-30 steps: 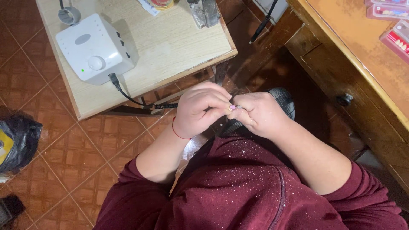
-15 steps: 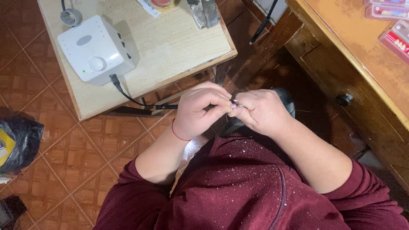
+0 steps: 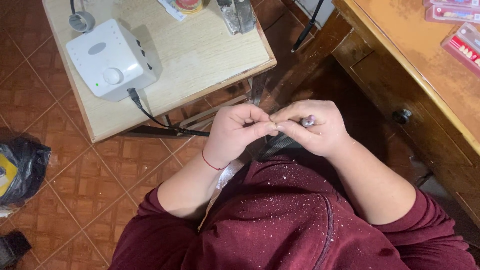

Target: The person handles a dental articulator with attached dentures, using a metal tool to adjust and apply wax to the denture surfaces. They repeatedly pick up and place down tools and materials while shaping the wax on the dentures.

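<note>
My two hands meet in front of my chest, above my lap. My left hand [image 3: 236, 131], with a red thread around the wrist, pinches a small pale piece [image 3: 272, 124] at its fingertips; the fingers hide most of that piece. My right hand [image 3: 320, 132] is closed around a slim handpiece [image 3: 307, 120]. Only its shiny metal end shows above the fingers, and its working end touches the pinched piece. White dust speckles my maroon top [image 3: 300, 220].
A white control box [image 3: 107, 60] with a knob sits on a small wooden table [image 3: 200, 55]; its black cable [image 3: 160, 120] runs toward my hands. A wooden desk with a drawer knob [image 3: 401, 116] stands at right, with flat red cards [image 3: 465, 47]. A black bag [image 3: 22, 167] lies on the tiled floor.
My hands stay pressed together in the same spot. My right hand has turned slightly, so the handpiece's metal end now shows on top of its fingers.
</note>
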